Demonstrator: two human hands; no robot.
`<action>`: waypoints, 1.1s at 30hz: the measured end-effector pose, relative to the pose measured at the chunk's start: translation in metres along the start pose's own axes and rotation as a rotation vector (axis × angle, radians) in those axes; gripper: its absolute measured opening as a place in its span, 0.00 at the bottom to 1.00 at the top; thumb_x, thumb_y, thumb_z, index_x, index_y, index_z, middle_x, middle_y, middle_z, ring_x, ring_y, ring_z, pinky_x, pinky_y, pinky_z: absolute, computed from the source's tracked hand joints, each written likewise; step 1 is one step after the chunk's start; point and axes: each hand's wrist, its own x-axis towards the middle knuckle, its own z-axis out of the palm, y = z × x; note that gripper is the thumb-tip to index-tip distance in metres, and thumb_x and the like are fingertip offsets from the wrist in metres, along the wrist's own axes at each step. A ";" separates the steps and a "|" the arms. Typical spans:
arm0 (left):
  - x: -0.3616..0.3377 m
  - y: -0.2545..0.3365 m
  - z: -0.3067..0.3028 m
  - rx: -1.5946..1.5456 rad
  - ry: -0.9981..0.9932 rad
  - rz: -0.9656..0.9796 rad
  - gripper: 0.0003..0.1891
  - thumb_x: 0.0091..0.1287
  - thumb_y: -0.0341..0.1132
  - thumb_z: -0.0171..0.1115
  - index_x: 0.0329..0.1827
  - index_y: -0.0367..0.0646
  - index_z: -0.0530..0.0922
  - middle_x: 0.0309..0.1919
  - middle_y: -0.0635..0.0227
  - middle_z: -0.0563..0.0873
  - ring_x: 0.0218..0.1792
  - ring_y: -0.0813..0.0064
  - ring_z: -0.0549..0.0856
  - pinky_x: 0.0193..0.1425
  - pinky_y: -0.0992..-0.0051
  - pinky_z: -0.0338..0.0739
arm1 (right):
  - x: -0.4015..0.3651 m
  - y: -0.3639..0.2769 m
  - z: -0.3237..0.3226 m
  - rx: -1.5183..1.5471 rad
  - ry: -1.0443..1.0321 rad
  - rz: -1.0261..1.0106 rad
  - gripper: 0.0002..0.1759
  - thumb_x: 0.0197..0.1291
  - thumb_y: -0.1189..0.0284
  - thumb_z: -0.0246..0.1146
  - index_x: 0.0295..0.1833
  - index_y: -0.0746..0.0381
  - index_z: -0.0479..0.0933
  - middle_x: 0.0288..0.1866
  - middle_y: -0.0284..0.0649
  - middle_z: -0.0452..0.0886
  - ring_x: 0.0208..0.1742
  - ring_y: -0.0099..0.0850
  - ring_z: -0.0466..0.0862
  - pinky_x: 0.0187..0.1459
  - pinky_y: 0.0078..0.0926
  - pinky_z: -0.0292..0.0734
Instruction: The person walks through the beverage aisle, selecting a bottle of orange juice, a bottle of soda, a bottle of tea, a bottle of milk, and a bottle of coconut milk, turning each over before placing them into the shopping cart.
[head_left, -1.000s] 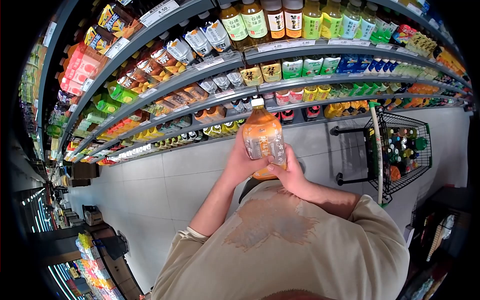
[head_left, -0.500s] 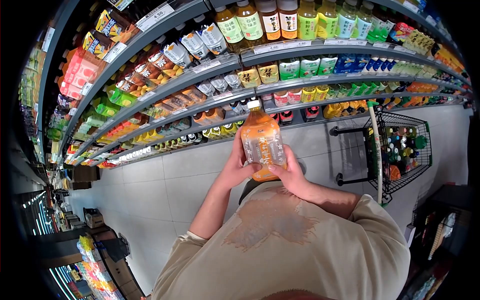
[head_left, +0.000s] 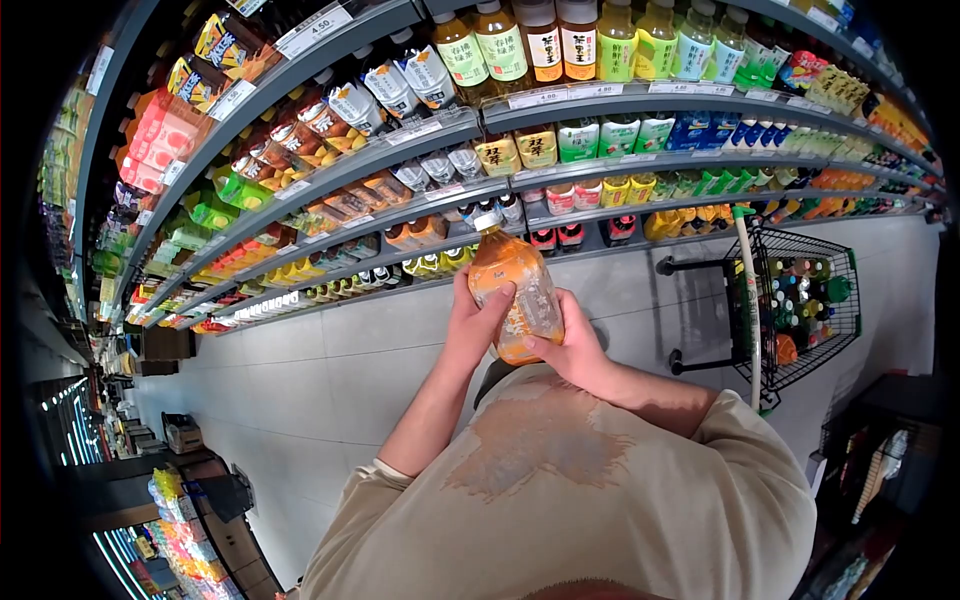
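Note:
Held in front of my chest is a large bottle of orange-coloured drink (head_left: 520, 290) with a white cap and a silvery, star-patterned label. Its top tilts to the left. My left hand (head_left: 474, 318) grips the bottle's left side, its thumb across the upper label. My right hand (head_left: 572, 340) wraps the lower right side, thumb near the base. The fingers behind the bottle are hidden. Beyond it run shelves (head_left: 560, 190) filled with bottled drinks.
A black wire shopping cart (head_left: 850, 290) with several bottles inside stands to my right, its pale handle (head_left: 750, 310) towards me. Price tags (head_left: 560, 95) line the shelf edges. Grey floor tiles (head_left: 330, 370) stretch left, with a box (head_left: 184, 434) farther off.
The bottle has tipped to the left and turned, so its label faces differently. My left thumb has moved up the label; my right hand stays low on the bottle.

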 end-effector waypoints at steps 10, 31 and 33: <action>0.003 -0.003 -0.002 0.114 -0.017 0.041 0.43 0.61 0.34 0.77 0.71 0.31 0.56 0.58 0.57 0.77 0.57 0.71 0.80 0.61 0.70 0.78 | -0.003 -0.014 0.001 -0.242 -0.003 0.014 0.39 0.61 0.74 0.71 0.71 0.67 0.56 0.62 0.43 0.75 0.64 0.27 0.75 0.65 0.29 0.71; -0.018 0.008 -0.028 0.259 -0.323 0.136 0.59 0.50 0.23 0.74 0.81 0.44 0.41 0.70 0.60 0.68 0.69 0.67 0.72 0.70 0.64 0.71 | -0.003 0.003 0.008 -0.024 0.005 0.017 0.24 0.71 0.73 0.59 0.67 0.67 0.59 0.59 0.45 0.76 0.61 0.28 0.75 0.63 0.29 0.71; -0.020 0.011 -0.033 0.242 -0.320 0.121 0.58 0.51 0.23 0.72 0.81 0.44 0.41 0.70 0.59 0.67 0.69 0.67 0.71 0.71 0.65 0.70 | -0.003 0.004 0.008 -0.030 -0.005 0.016 0.24 0.71 0.74 0.59 0.67 0.67 0.59 0.59 0.45 0.75 0.61 0.28 0.75 0.63 0.29 0.71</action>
